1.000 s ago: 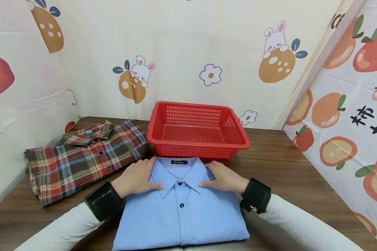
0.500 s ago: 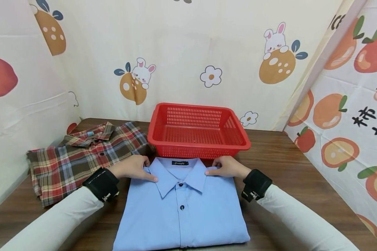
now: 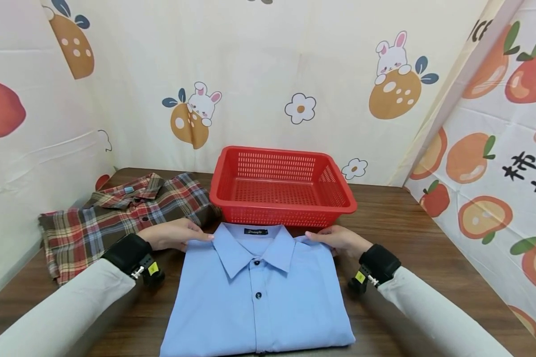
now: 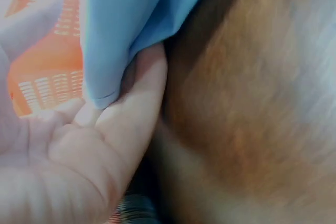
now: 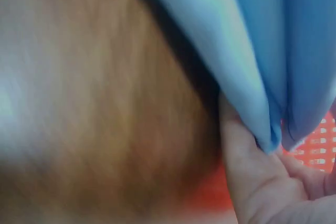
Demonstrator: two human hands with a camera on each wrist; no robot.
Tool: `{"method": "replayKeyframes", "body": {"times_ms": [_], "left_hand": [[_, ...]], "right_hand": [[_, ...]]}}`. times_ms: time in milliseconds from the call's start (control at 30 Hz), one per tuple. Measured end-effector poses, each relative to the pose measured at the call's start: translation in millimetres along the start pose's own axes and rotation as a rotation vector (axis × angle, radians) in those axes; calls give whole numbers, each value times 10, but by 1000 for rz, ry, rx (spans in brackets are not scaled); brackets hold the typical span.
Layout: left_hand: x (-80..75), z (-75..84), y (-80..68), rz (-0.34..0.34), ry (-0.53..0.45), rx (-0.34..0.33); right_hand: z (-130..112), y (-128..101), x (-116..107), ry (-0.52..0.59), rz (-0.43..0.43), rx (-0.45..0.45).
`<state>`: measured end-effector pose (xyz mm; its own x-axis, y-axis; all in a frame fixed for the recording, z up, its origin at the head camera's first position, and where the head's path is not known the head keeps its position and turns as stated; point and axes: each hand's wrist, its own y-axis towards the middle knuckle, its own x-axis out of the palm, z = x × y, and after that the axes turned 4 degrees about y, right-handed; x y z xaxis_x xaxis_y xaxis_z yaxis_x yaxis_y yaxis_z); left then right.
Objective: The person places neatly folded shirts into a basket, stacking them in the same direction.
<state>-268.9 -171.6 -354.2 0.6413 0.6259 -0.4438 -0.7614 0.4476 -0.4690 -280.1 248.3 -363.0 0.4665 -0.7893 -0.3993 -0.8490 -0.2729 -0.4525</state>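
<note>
Both arms [image 3: 69, 305] (white-sleeved) reach forward, left hand [image 3: 174, 235] and right hand [image 3: 343, 241] apart, thumbs [image 3: 203, 236] pointing inward.

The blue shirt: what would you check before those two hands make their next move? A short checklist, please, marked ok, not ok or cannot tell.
1. Blue shirt folded, with its collar toward the red basket: ok.
2. Right hand holding the shirt: ok; it pinches the edge beside the collar.
3. Left hand gripping firmly: cannot tell; its fingers reach under the cloth, but a pinch is unclear.
4. Shirt fully off the table: not ok; its body appears to lie flat there.
5. Basket upright, open side up: ok.
6. Plaid shirt not touching the blue one: cannot tell; they come close beside the left hand.
</note>
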Motion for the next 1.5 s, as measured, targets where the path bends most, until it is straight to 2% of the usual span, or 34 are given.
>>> {"method": "replayKeyframes", "body": {"times_ms": [100, 167, 333, 433, 667, 833, 1033, 1200, 1333, 1500], "left_hand": [[29, -55, -33, -41, -147, -21], [49, -95, -54, -68, -227, -13], [81, -166, -117, -103, -401, 1], [106, -186, -163, -114, -460, -5], [206, -210, -297, -165, -499, 14], [259, -244, -356, -212, -502, 49], [320, -288, -417, -221, -481, 77], [332, -326, -438, -287, -496, 119], [339, -353, -438, -328, -512, 146], [377, -361, -437, -332, -510, 166]], "right_hand": [[43, -70, 29, 185, -40, 66], [64, -107, 49, 289, -57, 99], [95, -169, 70, 470, -91, 156], [119, -199, 65, 537, -131, 182], [159, -286, 84, 543, -236, 183], [173, -349, 129, 532, -228, 190], [187, -424, 170, 496, -210, 204], [207, -480, 183, 494, -209, 208], [227, -531, 179, 490, -246, 196], [271, -595, 158, 469, -300, 186]]}}
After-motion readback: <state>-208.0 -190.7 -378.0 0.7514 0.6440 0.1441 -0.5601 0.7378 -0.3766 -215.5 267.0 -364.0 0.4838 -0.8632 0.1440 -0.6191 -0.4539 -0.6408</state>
